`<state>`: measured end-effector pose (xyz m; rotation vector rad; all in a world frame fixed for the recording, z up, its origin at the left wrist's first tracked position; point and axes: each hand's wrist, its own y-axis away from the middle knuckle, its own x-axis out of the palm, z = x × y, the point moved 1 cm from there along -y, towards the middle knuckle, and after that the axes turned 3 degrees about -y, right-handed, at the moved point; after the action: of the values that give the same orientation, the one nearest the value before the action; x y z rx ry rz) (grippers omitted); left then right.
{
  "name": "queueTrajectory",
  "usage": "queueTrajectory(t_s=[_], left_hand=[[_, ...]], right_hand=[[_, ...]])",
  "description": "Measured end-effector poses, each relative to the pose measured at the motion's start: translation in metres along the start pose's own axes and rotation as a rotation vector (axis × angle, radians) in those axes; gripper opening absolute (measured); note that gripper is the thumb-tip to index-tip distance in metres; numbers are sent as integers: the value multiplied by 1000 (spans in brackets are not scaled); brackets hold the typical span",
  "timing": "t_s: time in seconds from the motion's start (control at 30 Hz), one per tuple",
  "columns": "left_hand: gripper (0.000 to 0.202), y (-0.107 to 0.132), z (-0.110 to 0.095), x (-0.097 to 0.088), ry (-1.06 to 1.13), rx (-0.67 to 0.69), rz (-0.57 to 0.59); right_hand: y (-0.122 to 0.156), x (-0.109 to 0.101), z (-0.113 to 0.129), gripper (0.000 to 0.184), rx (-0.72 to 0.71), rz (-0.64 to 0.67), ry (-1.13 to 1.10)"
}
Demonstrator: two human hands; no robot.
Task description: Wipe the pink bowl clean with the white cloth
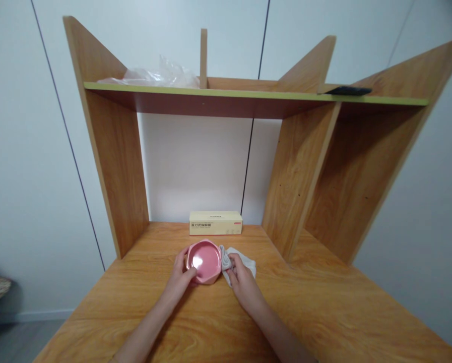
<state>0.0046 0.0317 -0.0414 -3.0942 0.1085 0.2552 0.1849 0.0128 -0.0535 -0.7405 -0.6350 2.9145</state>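
Note:
A shiny pink dish (209, 258) with an angular, many-sided rim is tilted up toward me above the table. My left hand (181, 275) grips its left side, with the thumb over the near-left rim and the other fingers partly hidden around the outside. On the opposite side, my right hand (243, 280) pinches a light grey cloth (249, 263). Part of the cloth is bunched in ribbed folds against the dish's right rim, while the rest spreads out behind the hand.
A pale yellow cling film box (215, 224) lies behind the dish on the wooden desk (210, 327). A wooden shelf unit (210, 103) rises over the desk. Upon it are a clear plastic bag (161, 75) and a dark flat object (348, 91).

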Motion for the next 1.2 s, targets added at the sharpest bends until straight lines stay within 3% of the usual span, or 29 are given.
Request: queueTrajectory(t_s=[0.27, 0.4, 0.5, 0.67, 0.8, 1.0, 1.1, 1.2], left_hand=[[69, -1, 0, -4, 154, -10, 186], [86, -4, 7, -3, 239, 100, 196], [92, -7, 12, -1, 113, 257, 189], [74, 2, 8, 4, -289, 475, 111], [62, 11, 3, 8, -345, 459, 157], [62, 8, 8, 9, -422, 401, 122], [62, 6, 6, 10, -461, 394, 102], [59, 7, 2, 12, -476, 402, 88]], right_hand=[[-2, -2, -7, 20, -24, -72, -67], [-4, -4, -6, 21, -47, -148, -79], [-5, -6, -6, 22, -13, -187, -66], [-5, -9, -4, 25, 23, -253, -26], [-2, -12, 6, 28, -67, -325, 76], [6, -13, 25, 33, -264, -276, 224], [4, -14, 23, 33, -258, -254, 243], [0, -17, 17, 33, -164, -293, 234]])
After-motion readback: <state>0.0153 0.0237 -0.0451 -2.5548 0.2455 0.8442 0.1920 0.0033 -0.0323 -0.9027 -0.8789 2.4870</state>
